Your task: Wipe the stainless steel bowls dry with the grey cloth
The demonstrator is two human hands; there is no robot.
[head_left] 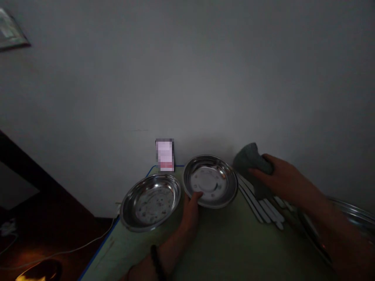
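My left hand [191, 207] grips the near rim of a shiny metal bowl [209, 185], thumb over the inside edge and the other fingers hidden beneath. The bowl tilts slightly toward me. To its right, my right hand [277, 173] is closed on a bunched grey-green cloth [249, 158], which is near the bowl's right rim. A second metal bowl [155, 201], with dark spots or reflections on its bottom, rests on the table just left of my left hand. Several pale-handled utensils [265, 210] lie under and beside my right forearm; their far ends are partly hidden.
The green table [231, 246] has a blue edge and meets a grey wall [205, 78]. A phone-like screen [165, 156], blurred, leans upright at the back. Another large metal dish [351, 212] sits partly behind my right arm. A white cable [79, 248] runs along the left.
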